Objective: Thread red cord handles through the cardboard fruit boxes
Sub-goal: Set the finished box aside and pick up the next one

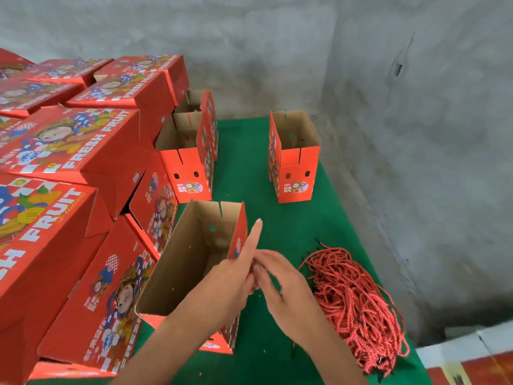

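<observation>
An open red fruit box (191, 254) stands in front of me on the green table (249, 168), brown inside, with a punched hole in its far wall. My left hand (236, 276) is at the box's right wall, index finger pointing up. My right hand (280, 284) meets it just outside that wall, fingers curled together; a dark bit shows between the fingertips, too blurred to tell what it is. A heap of red cords (358, 298) with black tips lies to the right of my hands.
Two open boxes (186, 162) stand in a row at the back left and one open box (294, 159) at the back right. Stacked "FRESH FRUIT" boxes (75, 151) fill the left side. Concrete walls close the back and right.
</observation>
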Available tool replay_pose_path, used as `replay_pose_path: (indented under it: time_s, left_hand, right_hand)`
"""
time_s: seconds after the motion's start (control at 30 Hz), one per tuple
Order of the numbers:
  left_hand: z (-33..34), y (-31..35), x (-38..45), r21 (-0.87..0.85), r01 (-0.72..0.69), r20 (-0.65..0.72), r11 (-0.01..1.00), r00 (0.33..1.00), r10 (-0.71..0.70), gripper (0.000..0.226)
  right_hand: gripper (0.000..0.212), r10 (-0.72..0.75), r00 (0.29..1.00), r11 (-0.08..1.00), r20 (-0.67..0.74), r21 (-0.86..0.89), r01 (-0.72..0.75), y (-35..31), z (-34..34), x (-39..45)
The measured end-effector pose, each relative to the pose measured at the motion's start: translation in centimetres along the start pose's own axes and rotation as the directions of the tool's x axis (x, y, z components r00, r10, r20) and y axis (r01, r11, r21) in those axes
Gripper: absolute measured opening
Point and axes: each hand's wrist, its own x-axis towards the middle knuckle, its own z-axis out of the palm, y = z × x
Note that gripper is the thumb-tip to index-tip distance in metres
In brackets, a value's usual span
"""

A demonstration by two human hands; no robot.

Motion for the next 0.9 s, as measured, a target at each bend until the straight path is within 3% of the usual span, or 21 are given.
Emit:
replay_pose_path:
  time_s: [0.13,0.2,0.23,0.3,0.37,0.43,0.5,0.57,0.67,0.73,0.77,0.83,0.9]
  left_hand:
    - [0.6,0.3,0.0,-0.098,-0.048,-0.015,0.994,0.999,0.047,0.103]
    - [0.8,0.1,0.3,-0.138,-0.102,-0.033,0.985,0.995,0.098,0.108]
    - [0.8,-0.2,0.5,-0.167,-0.132,-0.046,0.977,0.991,0.126,0.110]
    - [0.9,-0.8,1.2,-0.246,-0.167,-0.053,0.955,0.986,0.158,0.108]
    - [0.9,-1.4,1.6,-0.385,-0.159,-0.062,0.909,0.987,0.147,0.097]
    - [0.7,-1.9,1.9,-0.504,-0.148,-0.109,0.851,0.988,0.107,0.080]
    - [0.2,-2.3,1.9,-0.637,-0.097,-0.127,0.765,0.992,0.020,0.060]
    - [-0.3,-2.5,1.7,-0.671,-0.076,-0.163,0.737,0.985,-0.047,0.046]
    - [-0.2,-3.2,0.9,-0.404,-0.075,-0.447,0.912,0.886,-0.126,0.031]
    - [0.0,-4.4,0.3,-0.281,0.059,-0.546,0.958,0.811,-0.210,0.039]
    - [0.1,-5.1,0.1,-0.275,0.162,-0.492,0.948,0.823,-0.283,0.051]
    - [0.2,-6.0,-0.3,-0.308,0.365,-0.198,0.879,0.879,-0.435,0.067]
    - [0.4,-6.5,-0.4,-0.462,0.499,0.110,0.733,0.852,-0.512,0.054]
  right_hand:
    - [0.037,0.181,0.961,0.978,-0.209,0.142,-0.154,-0.1,0.8,-0.1]
    - [0.047,0.348,0.928,0.889,-0.137,0.362,-0.280,-0.9,1.4,0.0]
    - [0.042,0.378,0.924,0.834,-0.064,0.457,-0.310,-1.0,1.7,0.0]
    - [0.031,0.359,0.933,0.770,0.019,0.559,-0.308,-1.5,2.2,0.0]
    - [0.043,0.314,0.949,0.726,0.040,0.634,-0.267,-1.6,2.1,-0.3]
    - [0.044,0.280,0.960,0.781,0.016,0.577,-0.238,-1.5,1.4,-0.4]
    - [0.038,0.218,0.976,0.902,0.008,0.381,-0.205,-0.9,0.7,-0.6]
    - [0.024,0.198,0.979,0.896,0.042,0.398,-0.199,-0.2,0.2,-0.5]
    - [0.018,0.236,0.972,0.902,-0.012,0.374,-0.214,0.9,0.8,-0.7]
    - [0.019,0.291,0.955,0.915,-0.062,0.309,-0.259,1.8,2.0,-1.1]
    - [0.020,0.324,0.943,0.916,-0.072,0.275,-0.293,2.3,2.6,-1.3]
    - [0.022,0.390,0.920,0.898,-0.046,0.240,-0.368,3.3,3.9,-1.7]
    - [0.025,0.447,0.894,0.867,0.015,0.237,-0.438,3.9,5.3,-2.1]
